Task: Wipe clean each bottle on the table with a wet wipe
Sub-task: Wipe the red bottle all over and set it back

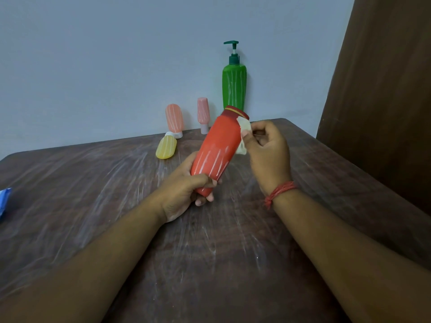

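My left hand [184, 194] grips the lower end of a red bottle [218, 148], held tilted above the table with its dark red cap pointing away and to the right. White streaks run down the bottle's lower half. My right hand [265, 148] pinches a crumpled white wet wipe [243, 136] against the bottle's upper right side, near the cap. At the back stand a tall green pump bottle [234, 89], and two pink bottles [174, 118] [203, 113] resting cap down. A yellow bottle [166, 148] lies on its side in front of them.
The brown table [93, 194] is covered in white smears. A blue packet [4, 201] pokes in at the left edge. A pale wall runs behind the table, and a brown curtain [384, 101] hangs at the right.
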Action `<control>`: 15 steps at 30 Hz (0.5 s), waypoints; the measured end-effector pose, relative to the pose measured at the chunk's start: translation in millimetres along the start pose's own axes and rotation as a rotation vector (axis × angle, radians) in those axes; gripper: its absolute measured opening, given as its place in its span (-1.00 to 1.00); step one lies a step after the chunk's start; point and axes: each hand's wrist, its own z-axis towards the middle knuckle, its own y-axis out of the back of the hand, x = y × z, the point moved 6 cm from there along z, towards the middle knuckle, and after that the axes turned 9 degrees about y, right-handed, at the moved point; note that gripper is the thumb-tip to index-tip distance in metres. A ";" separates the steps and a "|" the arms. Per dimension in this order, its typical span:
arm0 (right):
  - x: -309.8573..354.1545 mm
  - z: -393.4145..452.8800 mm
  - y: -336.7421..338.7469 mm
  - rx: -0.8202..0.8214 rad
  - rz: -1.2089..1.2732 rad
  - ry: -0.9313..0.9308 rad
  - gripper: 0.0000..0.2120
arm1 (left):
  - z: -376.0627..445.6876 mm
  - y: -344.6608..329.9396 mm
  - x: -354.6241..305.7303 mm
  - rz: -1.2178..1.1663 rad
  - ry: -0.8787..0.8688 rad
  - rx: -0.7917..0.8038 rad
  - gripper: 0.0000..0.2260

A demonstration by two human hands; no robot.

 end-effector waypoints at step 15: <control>0.2 -17.3 -24.8 0.311 0.042 -0.008 -0.94 | -1.0 6.2 -1.1 -0.111 -0.026 -0.044 -0.37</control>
